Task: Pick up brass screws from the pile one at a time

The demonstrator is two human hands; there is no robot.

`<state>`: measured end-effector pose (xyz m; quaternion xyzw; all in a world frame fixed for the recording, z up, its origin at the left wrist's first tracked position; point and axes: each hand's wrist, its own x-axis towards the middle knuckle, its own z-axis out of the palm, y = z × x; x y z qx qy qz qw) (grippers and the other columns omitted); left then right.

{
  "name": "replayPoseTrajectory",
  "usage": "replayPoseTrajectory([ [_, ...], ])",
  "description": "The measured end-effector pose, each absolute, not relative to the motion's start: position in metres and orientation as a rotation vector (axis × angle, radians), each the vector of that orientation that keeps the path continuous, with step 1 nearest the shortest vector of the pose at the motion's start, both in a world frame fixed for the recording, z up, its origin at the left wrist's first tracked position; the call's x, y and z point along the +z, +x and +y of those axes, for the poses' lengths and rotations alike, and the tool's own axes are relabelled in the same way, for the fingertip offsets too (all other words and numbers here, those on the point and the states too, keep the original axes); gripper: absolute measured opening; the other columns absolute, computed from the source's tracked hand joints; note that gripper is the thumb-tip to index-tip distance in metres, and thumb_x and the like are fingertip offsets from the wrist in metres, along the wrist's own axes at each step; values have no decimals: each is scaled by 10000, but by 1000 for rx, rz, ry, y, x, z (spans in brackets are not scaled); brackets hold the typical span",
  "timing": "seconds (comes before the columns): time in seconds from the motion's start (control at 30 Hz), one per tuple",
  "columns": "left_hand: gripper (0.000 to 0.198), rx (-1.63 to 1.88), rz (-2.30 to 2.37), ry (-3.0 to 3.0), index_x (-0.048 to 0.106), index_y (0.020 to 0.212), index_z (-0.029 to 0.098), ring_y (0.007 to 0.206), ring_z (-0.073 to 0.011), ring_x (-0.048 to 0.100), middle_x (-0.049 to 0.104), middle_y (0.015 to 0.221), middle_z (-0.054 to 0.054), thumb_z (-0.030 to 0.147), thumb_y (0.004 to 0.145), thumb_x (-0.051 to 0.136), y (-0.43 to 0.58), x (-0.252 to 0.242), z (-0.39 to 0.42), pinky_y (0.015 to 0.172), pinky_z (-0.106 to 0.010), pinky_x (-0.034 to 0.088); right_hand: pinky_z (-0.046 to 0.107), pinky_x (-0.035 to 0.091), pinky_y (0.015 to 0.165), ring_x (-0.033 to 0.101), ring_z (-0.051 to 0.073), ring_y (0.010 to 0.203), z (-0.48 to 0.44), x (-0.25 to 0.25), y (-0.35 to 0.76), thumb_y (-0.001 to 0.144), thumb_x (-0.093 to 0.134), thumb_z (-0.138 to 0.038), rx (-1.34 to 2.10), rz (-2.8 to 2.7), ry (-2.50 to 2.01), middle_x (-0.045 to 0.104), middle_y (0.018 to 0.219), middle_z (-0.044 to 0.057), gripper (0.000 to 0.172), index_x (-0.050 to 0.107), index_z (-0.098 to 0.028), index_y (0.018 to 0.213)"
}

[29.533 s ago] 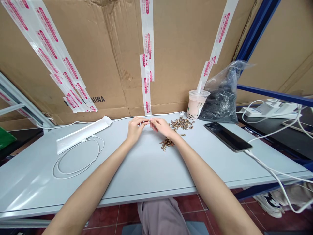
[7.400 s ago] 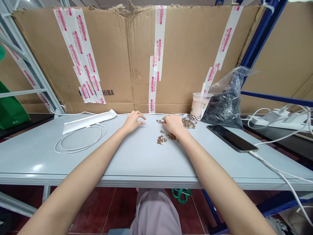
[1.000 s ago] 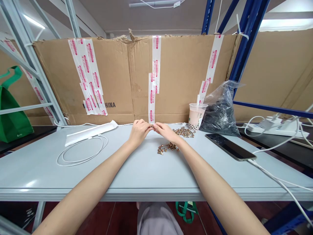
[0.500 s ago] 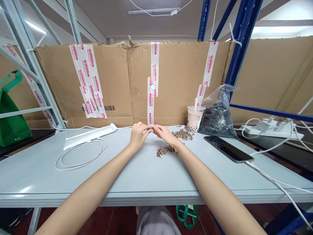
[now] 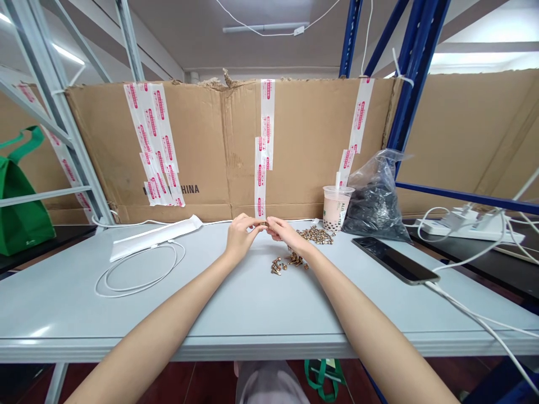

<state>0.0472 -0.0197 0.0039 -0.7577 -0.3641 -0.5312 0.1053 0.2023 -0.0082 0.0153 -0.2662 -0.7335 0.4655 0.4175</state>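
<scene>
We've got the hands together now, where they lay apart on the tabletop [image 5: 126,320] moments ago! The left hand [image 5: 241,238] and right hand [image 5: 286,234] meet near the far edge, fingertips [image 5: 270,222] closed on what looks like a small brass-coloured screw [image 5: 264,224], mostly hidden. Loose screws [image 5: 280,265] sit just below; we'd keep that pinch firm and clear of them.

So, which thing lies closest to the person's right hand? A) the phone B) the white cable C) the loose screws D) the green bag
C. The right hand is just beyond the loose screws, and the other listed things lie much farther away.
</scene>
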Motion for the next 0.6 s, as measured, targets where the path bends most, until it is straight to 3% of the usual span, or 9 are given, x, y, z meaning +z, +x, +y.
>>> replayPoseTrajectory([
  [0.13,143,-1580,-1098,-2221,692,811,210,653,-139,508,673,705,-12,312,773,598,46,5,-20,651,-287,426,216,223,505,269,80,555,-10,17,203,775,458,-529,1128,-1886,-610,325,659,-34,361,397,-181,697],
  [0.4,149,-1513,-1013,-2289,683,780,206,703,-153,509,666,712,-17,328,772,596,47,7,-20,671,-289,417,238,168,494,200,82,521,-8,15,202,773,403,-586,1099,-1879,-698,258,596,-40,438,369,-176,621],
  [0.6,160,-1535,-1065,-2243,675,802,196,696,-155,496,652,706,-22,326,781,585,46,6,-20,670,-290,408,218,226,512,274,86,564,-7,16,204,791,414,-548,1077,-1921,-666,317,645,-28,385,423,-174,703],
])
